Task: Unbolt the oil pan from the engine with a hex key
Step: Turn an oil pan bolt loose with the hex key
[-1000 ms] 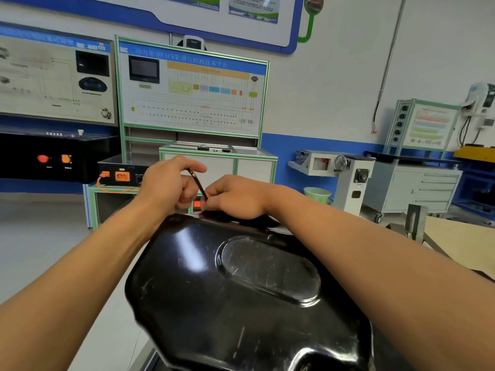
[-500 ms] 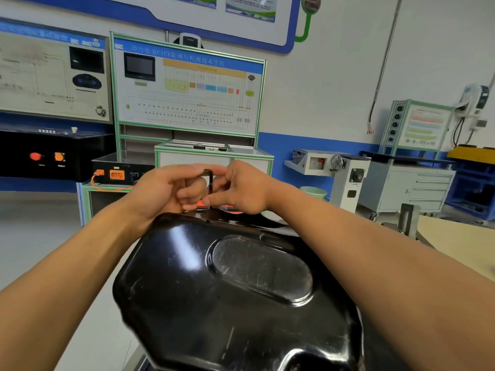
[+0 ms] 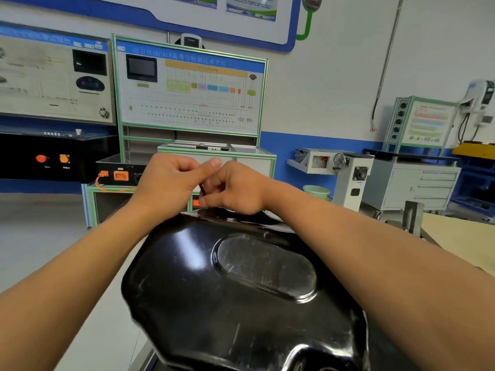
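**Both hands bunched at the oil pan's far edge**

The black, glossy oil pan fills the lower middle of the view, its oval raised patch facing up. At the pan's far edge the two hands meet. Only a short dark piece of the hex key shows between them, standing nearly upright just above that edge. The right hand has its fingers curled round the key, knuckles low over the rim. The left hand is balled into a fist pressed against the right, thumb stretched across the top. Whether it also grips the key cannot be told, since the fingers hide it. The hands cover the bolt itself.

Beyond the pan's far edge stands a green-framed display board, with a black box to its left. A pale green bucket and a grey drawer cabinet sit to the right.
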Motion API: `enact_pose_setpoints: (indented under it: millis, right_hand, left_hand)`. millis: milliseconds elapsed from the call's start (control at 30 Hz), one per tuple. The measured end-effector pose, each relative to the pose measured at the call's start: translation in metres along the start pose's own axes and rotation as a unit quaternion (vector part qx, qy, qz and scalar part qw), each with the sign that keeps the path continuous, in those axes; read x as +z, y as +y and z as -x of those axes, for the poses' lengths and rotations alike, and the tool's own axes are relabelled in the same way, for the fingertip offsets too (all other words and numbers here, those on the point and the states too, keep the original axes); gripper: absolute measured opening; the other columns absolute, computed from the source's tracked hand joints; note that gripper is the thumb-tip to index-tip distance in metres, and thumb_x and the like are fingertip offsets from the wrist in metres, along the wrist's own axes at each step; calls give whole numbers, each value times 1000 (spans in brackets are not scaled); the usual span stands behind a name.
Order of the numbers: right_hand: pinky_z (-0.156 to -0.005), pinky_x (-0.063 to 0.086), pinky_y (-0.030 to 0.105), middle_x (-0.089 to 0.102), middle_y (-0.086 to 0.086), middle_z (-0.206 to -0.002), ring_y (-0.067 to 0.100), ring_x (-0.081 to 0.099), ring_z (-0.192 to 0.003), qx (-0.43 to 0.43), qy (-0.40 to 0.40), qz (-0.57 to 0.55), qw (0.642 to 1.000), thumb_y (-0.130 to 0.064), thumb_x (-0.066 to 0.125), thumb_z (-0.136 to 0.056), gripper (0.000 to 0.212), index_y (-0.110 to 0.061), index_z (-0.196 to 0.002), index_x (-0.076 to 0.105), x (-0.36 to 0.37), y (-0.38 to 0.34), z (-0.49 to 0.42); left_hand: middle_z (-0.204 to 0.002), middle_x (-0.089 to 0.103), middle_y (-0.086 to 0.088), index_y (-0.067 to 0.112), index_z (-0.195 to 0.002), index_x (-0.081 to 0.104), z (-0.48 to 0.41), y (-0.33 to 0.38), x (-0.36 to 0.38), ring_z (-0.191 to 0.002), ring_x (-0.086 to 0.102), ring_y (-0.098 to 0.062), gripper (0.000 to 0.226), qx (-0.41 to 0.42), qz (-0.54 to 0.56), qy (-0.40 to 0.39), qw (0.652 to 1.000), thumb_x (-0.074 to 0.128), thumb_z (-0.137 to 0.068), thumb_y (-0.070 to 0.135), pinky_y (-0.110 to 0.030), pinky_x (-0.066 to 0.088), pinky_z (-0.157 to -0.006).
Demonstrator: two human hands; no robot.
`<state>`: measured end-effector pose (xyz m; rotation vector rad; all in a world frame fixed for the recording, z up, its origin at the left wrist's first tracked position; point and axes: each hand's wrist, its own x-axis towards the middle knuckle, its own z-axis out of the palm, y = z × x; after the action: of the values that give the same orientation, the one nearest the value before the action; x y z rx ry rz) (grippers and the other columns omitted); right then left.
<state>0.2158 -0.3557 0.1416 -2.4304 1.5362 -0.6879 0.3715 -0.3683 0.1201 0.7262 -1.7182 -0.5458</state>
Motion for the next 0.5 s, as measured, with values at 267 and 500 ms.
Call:
enact_pose_setpoints:
  millis: [267, 500]
  right_hand:
    - [-54, 34, 18, 45, -11, -46, 4, 38, -46, 12, 0, 0, 1000, -18, 74, -91, 41, -23, -53, 59, 3, -7, 2]
    - [-55, 36, 19, 53, 6, -61, 8, 39, -52, 18, 23, -23, 999, -18, 73, -92, 26, 1, -75, 70, -2, 1, 8]
  left_hand:
    - [-41, 50, -3, 14, -93, 72, -7, -7, -4, -32, 40, -12, 30, -194, 166, 23, 967, 42, -97, 15, -17, 30, -37]
    - [-61, 59, -8, 2, -103, 69, 0, -8, -6, -51, 51, -14, 33, -180, 334, -103, 920, 38, -102, 15, -23, 37, -46]
